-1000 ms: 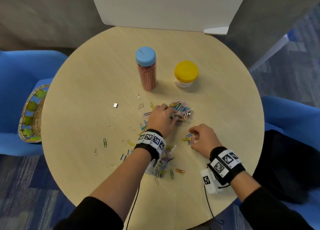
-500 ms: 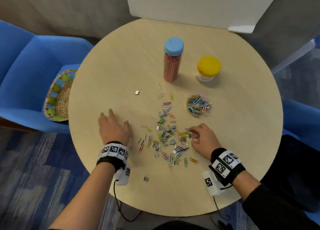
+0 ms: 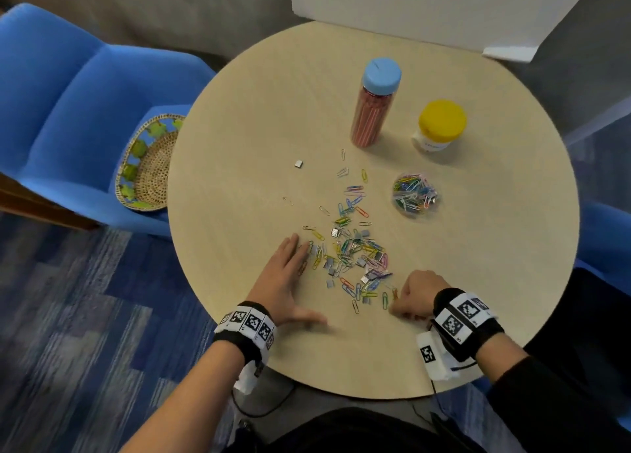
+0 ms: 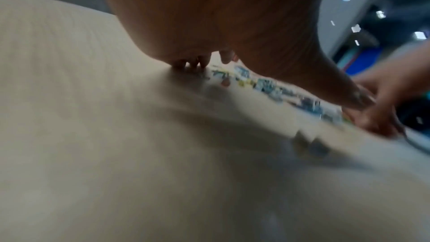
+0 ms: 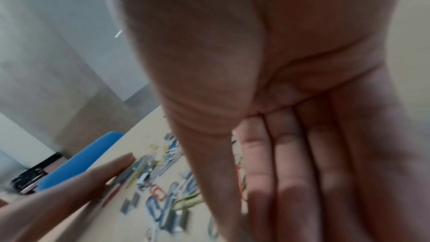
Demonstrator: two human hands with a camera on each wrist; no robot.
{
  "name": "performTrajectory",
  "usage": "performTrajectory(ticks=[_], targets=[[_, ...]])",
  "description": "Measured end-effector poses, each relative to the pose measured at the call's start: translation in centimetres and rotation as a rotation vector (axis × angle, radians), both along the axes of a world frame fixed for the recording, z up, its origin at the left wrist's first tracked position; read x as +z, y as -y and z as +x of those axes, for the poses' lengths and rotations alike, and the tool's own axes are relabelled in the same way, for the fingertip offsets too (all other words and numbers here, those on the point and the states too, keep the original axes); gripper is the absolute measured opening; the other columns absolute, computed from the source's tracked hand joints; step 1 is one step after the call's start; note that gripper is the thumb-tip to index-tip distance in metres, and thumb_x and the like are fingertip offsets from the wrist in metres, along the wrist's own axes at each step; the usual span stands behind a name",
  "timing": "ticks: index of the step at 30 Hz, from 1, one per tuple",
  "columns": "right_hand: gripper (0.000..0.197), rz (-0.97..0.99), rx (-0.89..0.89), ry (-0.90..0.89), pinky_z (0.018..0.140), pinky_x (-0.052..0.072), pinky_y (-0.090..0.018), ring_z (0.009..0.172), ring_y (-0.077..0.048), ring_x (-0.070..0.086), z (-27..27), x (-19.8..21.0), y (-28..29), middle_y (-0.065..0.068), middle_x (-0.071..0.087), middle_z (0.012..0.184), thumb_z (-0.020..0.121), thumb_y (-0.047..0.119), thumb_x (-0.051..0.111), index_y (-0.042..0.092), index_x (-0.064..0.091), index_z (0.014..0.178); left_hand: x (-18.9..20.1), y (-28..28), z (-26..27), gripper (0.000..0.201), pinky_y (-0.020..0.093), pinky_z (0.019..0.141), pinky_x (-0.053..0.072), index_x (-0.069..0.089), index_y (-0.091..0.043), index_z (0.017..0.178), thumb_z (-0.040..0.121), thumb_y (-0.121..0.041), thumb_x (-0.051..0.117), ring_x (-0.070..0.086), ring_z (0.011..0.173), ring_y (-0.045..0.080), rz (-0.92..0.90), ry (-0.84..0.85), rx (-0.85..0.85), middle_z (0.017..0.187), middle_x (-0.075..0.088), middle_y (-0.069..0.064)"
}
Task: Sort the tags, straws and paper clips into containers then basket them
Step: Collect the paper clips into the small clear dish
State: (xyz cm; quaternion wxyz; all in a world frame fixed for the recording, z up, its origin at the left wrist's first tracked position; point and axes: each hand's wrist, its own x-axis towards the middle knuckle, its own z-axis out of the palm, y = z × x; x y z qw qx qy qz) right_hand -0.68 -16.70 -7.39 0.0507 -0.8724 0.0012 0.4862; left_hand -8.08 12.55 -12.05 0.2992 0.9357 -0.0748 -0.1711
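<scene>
The paper clips (image 3: pixel 355 258) lay heaped on the tabletop (image 3: pixel 478 282) between the hands. The left hand (image 3: pixel 285 275) lay flat, fingers straight, against the heap's left edge. The right hand (image 3: pixel 415 294) was curled at its near right corner; any clip pinched was hidden. The clear container (image 3: pixel 415 195) stood beyond, nearer the right hand.
</scene>
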Motion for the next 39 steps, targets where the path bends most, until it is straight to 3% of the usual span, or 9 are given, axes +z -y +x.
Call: performTrajectory(ticks=[4,11,17,20,25,30,33,36,39], targets=[[0.025,0.271,-0.108,0.093,0.07,0.054,-0.024,0.063,-0.011,0.067,0.4,-0.3,-2.8,0.004,0.07,0.062,0.081,0.034,0.077,0.014,0.073,0.066,-0.9,-2.1,-0.9,0.145,0.041,0.121,0.001,-0.004,-0.021,0.156,0.048,-0.097,0.054,-0.012,0.15,0.02,0.241,0.092,-0.219,0.163,-0.014,0.003],[0.012,0.408,-0.015,0.192,0.082,0.055,-0.03,0.079,-0.009,0.065,5.7,3.0,-4.9,0.006,0.071,0.084,0.088,0.029,0.07,0.018,0.075,0.086,-0.8,0.4,2.2,0.12,0.039,0.122,0.0,-0.013,-0.024,0.154,0.07,-0.094,0.036,-0.017,0.149,0.018,0.295,0.085,0.03,0.161,-0.021,0.001],[0.028,0.529,-0.059,0.47,0.084,0.047,-0.025,0.104,-0.016,0.059,13.8,3.7,-8.2,-0.001,0.064,0.119,0.094,0.017,0.06,0.02,0.065,0.121,-0.4,0.4,9.2,0.115,0.04,0.122,0.007,0.001,-0.022,0.156,0.072,-0.082,0.052,-0.004,0.15,0.021,0.1,0.005,0.233,0.163,-0.009,0.005],[0.044,0.414,0.055,0.49,0.111,0.033,-0.032,0.134,-0.024,0.044,17.0,2.3,-10.6,-0.006,0.047,0.147,0.094,0.012,0.056,0.016,0.052,0.138,0.0,0.0,13.0,0.097,0.037,0.122,0.01,0.009,-0.017,0.156,0.085,-0.064,0.056,0.003,0.15,0.024,0.116,-0.01,0.306,0.163,-0.003,0.007],[0.064,0.274,0.222,0.452,0.118,0.025,-0.036,0.147,-0.027,0.022,18.9,0.2,-13.6,-0.009,0.009,0.164,0.089,-0.001,0.047,0.005,0.03,0.15,0.8,-0.1,18.0,0.073,0.042,0.122,0.01,0.009,-0.017,0.156,0.098,-0.038,0.047,0.0,0.15,0.028,0.198,-0.004,0.208,0.163,-0.006,0.007],[0.063,0.202,0.264,0.485,0.112,0.035,-0.043,0.146,-0.024,0.023,16.3,-0.2,-13.2,-0.007,0.007,0.163,0.089,-0.002,0.05,0.004,0.03,0.148,0.8,0.4,17.2,0.063,0.048,0.12,0.007,0.007,-0.013,0.156,0.103,-0.035,0.032,0.0,0.15,0.024,0.273,-0.014,0.076,0.164,-0.003,0.002],[0.055,0.205,0.287,0.443,0.106,0.042,-0.043,0.139,-0.026,0.034,11.6,0.6,-12.4,-0.006,0.012,0.162,0.09,0.0,0.052,0.007,0.038,0.143,1.0,1.3,14.8,0.064,0.051,0.12,0.014,0.015,-0.013,0.155,0.099,-0.032,0.04,0.007,0.149,0.028,0.269,-0.017,0.023,0.163,0.005,0.003],[0.042,0.264,0.225,0.405,0.106,0.042,-0.039,0.131,-0.027,0.047,10.0,1.7,-11.0,-0.004,0.037,0.155,0.09,0.001,0.049,0.015,0.059,0.129,1.3,1.4,13.1,0.063,0.046,0.119,0.021,0.028,-0.016,0.149,0.092,-0.024,0.053,0.017,0.146,0.032,0.28,0.004,-0.056,0.161,0.016,0.006],[0.055,0.324,0.087,0.46,0.116,0.031,-0.036,0.14,-0.023,0.037,12.9,1.5,-9.9,-0.003,0.037,0.155,0.091,-0.002,0.048,0.019,0.049,0.142,2.4,0.3,11.9,0.069,0.04,0.12,0.02,0.032,-0.021,0.148,0.088,-0.025,0.065,0.019,0.144,0.03,0.167,0.031,0.069,0.16,0.017,0.009]])
